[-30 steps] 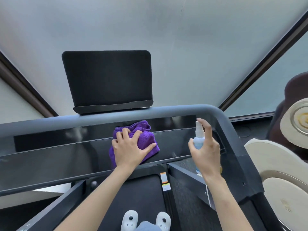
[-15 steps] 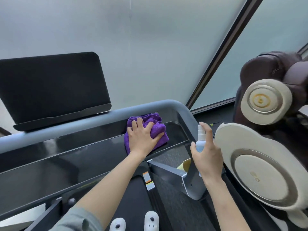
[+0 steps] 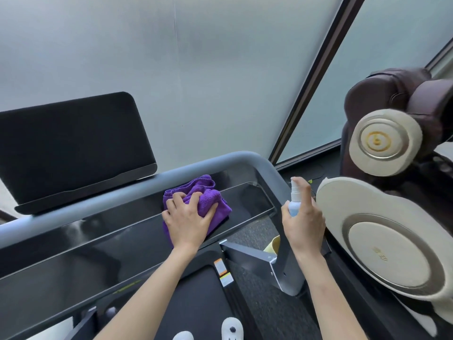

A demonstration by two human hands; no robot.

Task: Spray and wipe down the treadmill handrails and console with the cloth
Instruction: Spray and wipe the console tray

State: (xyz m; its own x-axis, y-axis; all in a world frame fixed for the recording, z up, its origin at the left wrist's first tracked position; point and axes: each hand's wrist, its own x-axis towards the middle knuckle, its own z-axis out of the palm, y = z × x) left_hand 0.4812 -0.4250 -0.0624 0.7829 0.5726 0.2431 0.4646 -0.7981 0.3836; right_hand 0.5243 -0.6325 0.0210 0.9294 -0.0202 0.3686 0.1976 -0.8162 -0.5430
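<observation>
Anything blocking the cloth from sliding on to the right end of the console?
Nothing visible does. The purple cloth lies under the left hand on the glossy console, whose remaining stretch to the right looks bare. The right hand holds the spray bottle beyond that end.

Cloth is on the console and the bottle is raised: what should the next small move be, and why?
Probably slide the purple cloth rightward along the glossy console panel. The left hand already presses it flat there, and the stretch toward the right end lies just beyond it. The right hand holds the spray bottle upright nearby.
</observation>
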